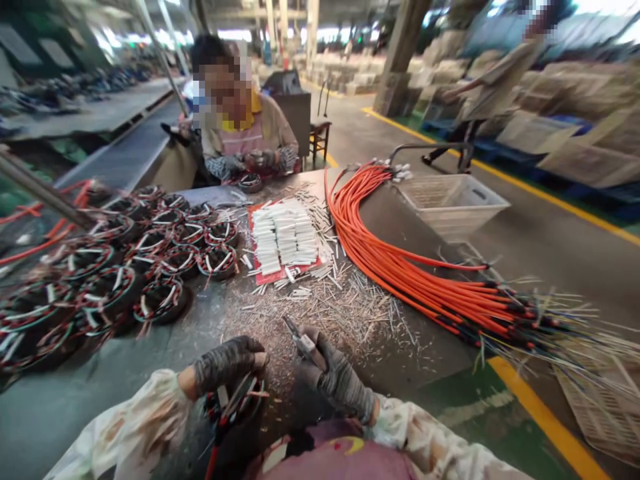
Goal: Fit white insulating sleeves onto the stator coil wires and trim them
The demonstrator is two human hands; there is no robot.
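Observation:
My left hand [225, 363], in a dark grey glove with bare fingertips, is curled over a wound motor stator [237, 403] at the table's near edge. Its fingers close on the wires that stick up from the ring. An orange cable [213, 460] runs down from this stator towards my lap. My right hand [337, 377], gloved the same way, grips a small pair of cutters [307, 345], their tip pointing up and to the left. The cutters are apart from the stator. Wire scraps [320, 310] litter the table just beyond both hands.
Many similar stators [160, 297] crowd the left side. White sleeves [285, 233] lie on a red sheet ahead. A bundle of orange cables [400, 267] curves along the right, near a plastic crate [453, 200]. A co-worker [250, 133] sits opposite; another person [500, 83] walks behind.

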